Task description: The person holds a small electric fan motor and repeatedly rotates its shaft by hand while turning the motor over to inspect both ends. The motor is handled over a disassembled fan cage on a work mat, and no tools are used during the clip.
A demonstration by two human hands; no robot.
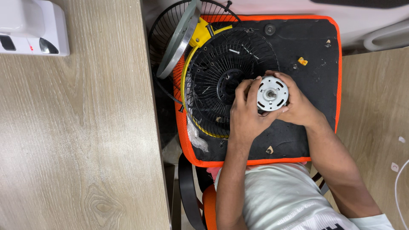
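- Motor (272,93), a small round silver one with a pale end cap, sits between both my hands, above the black work mat and just right of the black fan grille.
- I see its flat end face turned straight up at the head camera, with the shaft hole at the centre, so I judge its long axis runs toward the lens, roughly upright from the mat.
- My left hand (247,117) comes in from the lower left; its fingers are curled closed round the motor's left side, with the thumb at the lower edge.
- My right hand (298,106) comes from the right and wraps the right side and back of the can; its fingers are closed on it too, and the fingertips show at the top rim.
- Both hands touch the motor, so neither is nearer; the left covers more of the side facing the grille, the right more of the far side.
- The fan grille (226,81) lies flat just left of the motor, its hub beside my left knuckles; I cannot tell whether the motor touches it.
- A yellow bracket (200,36) and a grey ring (179,42) lean at the grille's upper left.
- The work mat (315,55), black with an orange border, carries a small yellow clip (302,61) well above my right hand.
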